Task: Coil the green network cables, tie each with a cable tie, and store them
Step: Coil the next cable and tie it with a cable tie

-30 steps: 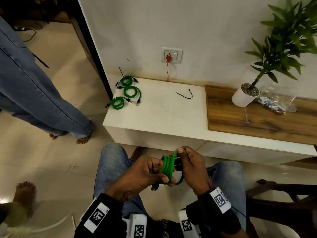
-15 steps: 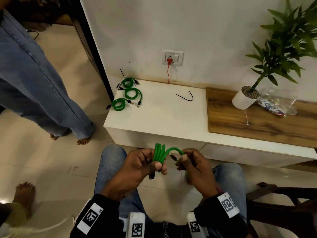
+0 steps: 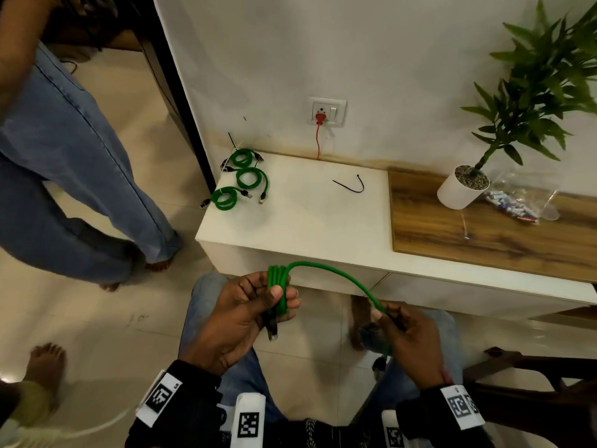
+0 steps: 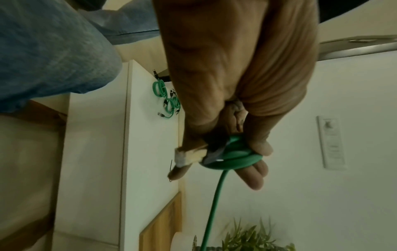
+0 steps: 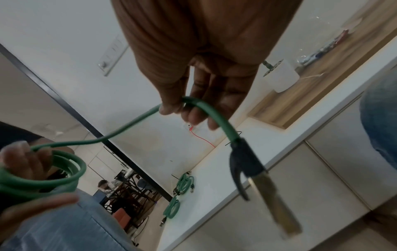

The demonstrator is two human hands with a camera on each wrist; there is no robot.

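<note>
Two hands work over our lap: our left hand (image 3: 245, 313) grips the cable (image 3: 280, 294) coil, our right hand (image 3: 408, 337) pinches its loose end. Only the right wrist view shows the plug (image 5: 247, 161) dangling past those fingers. Farther off, three coils (image 3: 240, 179) and a tie (image 3: 350, 185) lie on the cabinet (image 3: 307, 221).

On the worktop (image 3: 300, 221), far left: three coiled cables (image 3: 240, 179). Mid-far: a cable tie (image 3: 350, 187). Right: potted plant (image 3: 462, 190), bag (image 3: 517, 202) beside. Near, before the worktop: left hand (image 3: 248, 312) with coil (image 3: 279, 295), right hand (image 3: 410, 334) right of it.
</note>
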